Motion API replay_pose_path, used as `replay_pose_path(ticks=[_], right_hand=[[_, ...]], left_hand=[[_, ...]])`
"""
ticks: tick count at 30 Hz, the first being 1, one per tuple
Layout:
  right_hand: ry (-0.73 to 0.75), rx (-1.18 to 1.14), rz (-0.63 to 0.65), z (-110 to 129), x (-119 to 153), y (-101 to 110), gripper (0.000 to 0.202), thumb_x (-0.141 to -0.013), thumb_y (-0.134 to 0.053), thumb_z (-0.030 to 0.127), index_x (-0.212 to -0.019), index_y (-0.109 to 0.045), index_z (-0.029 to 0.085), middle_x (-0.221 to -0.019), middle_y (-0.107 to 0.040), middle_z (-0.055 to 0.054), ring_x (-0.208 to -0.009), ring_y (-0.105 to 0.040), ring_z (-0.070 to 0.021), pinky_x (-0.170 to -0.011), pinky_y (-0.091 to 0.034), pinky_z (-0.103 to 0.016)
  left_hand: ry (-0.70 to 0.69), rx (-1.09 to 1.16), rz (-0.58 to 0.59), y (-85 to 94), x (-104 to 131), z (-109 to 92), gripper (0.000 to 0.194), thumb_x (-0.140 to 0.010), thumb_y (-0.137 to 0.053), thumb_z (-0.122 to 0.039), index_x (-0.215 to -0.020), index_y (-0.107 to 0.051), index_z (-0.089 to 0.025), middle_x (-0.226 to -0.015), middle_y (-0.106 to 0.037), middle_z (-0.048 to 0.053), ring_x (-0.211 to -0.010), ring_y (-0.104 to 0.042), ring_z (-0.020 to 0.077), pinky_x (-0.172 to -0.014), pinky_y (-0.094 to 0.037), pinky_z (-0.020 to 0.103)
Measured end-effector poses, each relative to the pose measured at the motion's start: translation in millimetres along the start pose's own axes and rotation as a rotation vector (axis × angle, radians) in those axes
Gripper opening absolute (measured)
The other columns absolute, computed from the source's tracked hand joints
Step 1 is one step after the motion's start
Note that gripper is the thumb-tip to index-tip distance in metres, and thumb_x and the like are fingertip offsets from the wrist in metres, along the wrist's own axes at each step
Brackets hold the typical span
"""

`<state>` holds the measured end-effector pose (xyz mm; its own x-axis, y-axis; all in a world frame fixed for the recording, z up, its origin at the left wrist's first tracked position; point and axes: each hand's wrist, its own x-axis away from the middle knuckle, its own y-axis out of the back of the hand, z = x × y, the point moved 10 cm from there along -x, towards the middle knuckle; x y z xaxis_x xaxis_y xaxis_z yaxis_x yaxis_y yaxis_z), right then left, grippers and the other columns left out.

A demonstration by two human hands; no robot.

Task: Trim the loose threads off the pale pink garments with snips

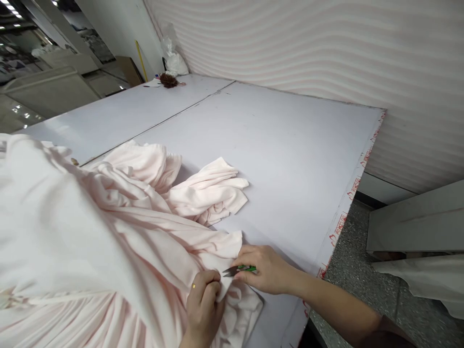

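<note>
A big heap of pale pink fabric (145,232) covers the left and front of the table, with folded, bunched ends lying toward the middle. My left hand (205,307), a ring on one finger, is closed on an edge of this fabric near the front. Just right of it, my right hand (266,268) grips a pair of thread snips (239,269) with green on the handle. The dark pointed blades aim left, close beside the left fingertips and over the fabric. Whether the blades touch the cloth I cannot tell.
The white table (282,159) has a seam across it and red-printed tape (351,188) along its right edge. A brown tangled bundle (168,80) and a clear plastic bag (176,63) sit at the far end. Wavy pale fabric (326,48) hangs behind. Speckled floor (362,256) shows at right.
</note>
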<state>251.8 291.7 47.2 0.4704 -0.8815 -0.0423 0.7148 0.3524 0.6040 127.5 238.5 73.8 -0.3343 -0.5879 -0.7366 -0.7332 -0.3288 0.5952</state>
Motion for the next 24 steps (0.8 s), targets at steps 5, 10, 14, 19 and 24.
replay_pose_path(ticks=[5,10,14,19,24], right_hand=[[-0.001,0.002,-0.001,-0.2,0.3,2.4,0.02,-0.084,-0.071,0.023,-0.102,-0.076,0.025,-0.096,-0.072,-0.002,-0.085,-0.067,-0.0164,-0.074,-0.047,-0.023],[-0.004,0.022,0.009,0.8,0.7,4.0,0.017,-0.086,-0.067,0.021,-0.1,-0.077,0.023,-0.096,-0.073,-0.003,-0.086,-0.067,-0.0164,-0.075,-0.047,-0.024],[0.005,0.01,0.034,4.0,0.9,1.9,0.023,-0.083,-0.072,0.026,-0.105,-0.075,0.024,-0.098,-0.072,-0.002,-0.085,-0.067,-0.0163,-0.074,-0.047,-0.023],[0.014,0.083,0.034,6.3,0.6,1.4,0.017,-0.087,-0.067,0.025,-0.102,-0.076,0.024,-0.097,-0.072,-0.002,-0.085,-0.067,-0.0168,-0.073,-0.046,-0.025],[-0.052,0.063,-0.01,-3.3,0.1,-3.2,0.034,-0.077,-0.076,0.03,-0.11,-0.07,0.023,-0.103,-0.068,-0.003,-0.089,-0.065,-0.019,-0.074,-0.046,-0.027]], left_hand=[[0.009,0.017,-0.008,-0.2,3.9,2.7,0.023,-0.079,-0.052,0.002,-0.075,-0.045,-0.019,-0.08,-0.057,0.005,-0.076,-0.054,0.0131,-0.066,-0.045,0.022],[0.031,0.015,-0.024,2.3,5.7,4.4,0.021,-0.081,-0.053,0.0,-0.074,-0.047,-0.019,-0.08,-0.057,0.005,-0.074,-0.055,0.0134,-0.065,-0.046,0.022],[0.006,0.015,-0.027,4.5,1.0,0.5,0.02,-0.082,-0.055,-0.004,-0.074,-0.046,-0.02,-0.078,-0.058,0.005,-0.073,-0.056,0.0134,-0.063,-0.047,0.022],[0.014,0.017,-0.031,4.4,-3.4,0.6,0.021,-0.082,-0.055,-0.002,-0.074,-0.046,-0.02,-0.079,-0.059,0.005,-0.074,-0.056,0.0128,-0.064,-0.047,0.021],[0.047,-0.025,-0.084,9.2,0.8,7.8,0.019,-0.08,-0.059,-0.005,-0.074,-0.05,-0.02,-0.084,-0.061,0.006,-0.08,-0.058,0.0152,-0.069,-0.049,0.025]])
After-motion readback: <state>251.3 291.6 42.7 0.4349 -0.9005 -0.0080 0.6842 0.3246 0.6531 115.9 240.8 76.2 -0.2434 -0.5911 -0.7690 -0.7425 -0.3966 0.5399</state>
